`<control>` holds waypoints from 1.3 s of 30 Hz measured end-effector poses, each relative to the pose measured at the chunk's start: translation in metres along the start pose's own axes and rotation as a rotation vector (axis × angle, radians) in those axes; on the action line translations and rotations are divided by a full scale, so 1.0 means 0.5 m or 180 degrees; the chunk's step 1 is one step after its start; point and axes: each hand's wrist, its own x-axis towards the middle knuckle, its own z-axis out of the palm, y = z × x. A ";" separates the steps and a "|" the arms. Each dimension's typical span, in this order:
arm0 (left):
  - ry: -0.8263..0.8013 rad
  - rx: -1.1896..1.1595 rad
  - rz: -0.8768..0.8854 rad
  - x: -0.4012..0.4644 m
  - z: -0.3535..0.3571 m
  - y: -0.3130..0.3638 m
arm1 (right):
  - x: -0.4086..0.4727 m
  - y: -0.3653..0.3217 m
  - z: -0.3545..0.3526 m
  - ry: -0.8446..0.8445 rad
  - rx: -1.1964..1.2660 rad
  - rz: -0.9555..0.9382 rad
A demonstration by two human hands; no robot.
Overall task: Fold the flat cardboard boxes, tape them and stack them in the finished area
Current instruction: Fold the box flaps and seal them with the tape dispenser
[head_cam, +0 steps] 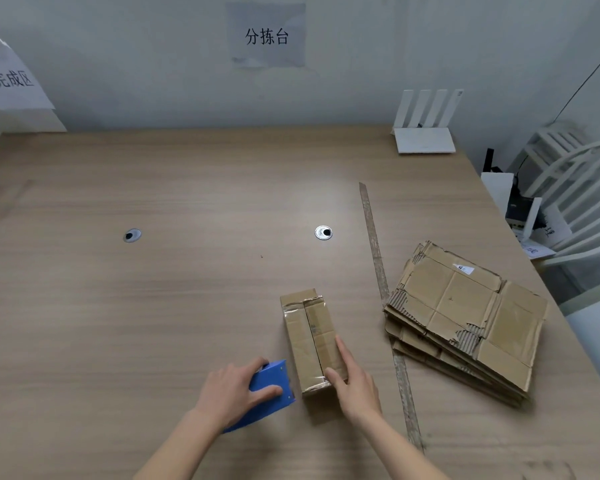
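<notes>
The right hand (352, 379), fingers pressed together, is steadying the light, dentable box (310, 339); the left hand (234, 389) is gripping the tape dispenser (269, 386), probably empty-walled cardboard best held by its sides.

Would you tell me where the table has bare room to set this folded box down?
Bare table runs left of the folded box, around both grommets, up to the wall. Crowded right of the tape strip: flat cardboard stack, router.

Light wood-grain bench (153, 306), brown cardboard box (310, 337) under glossy clear tape, blue tape dispenser (269, 386), stack of brown flat cardboard (465, 317) with torn corrugated ridges exposed, white router (425, 140), white signs (13, 77) printed with black characters, pale grey wall (153, 64)
</notes>
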 end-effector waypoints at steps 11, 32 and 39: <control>-0.0034 0.0337 -0.0234 0.009 0.007 -0.015 | 0.012 0.001 0.004 0.0048 -0.0039 -0.0045; -0.0073 0.1248 -0.0604 0.062 0.050 0.112 | 0.013 0.011 0.006 0.0127 -0.0072 -0.0108; -0.0013 0.1200 -0.0718 0.067 0.051 0.132 | -0.013 0.013 0.008 0.0357 0.0158 -0.0105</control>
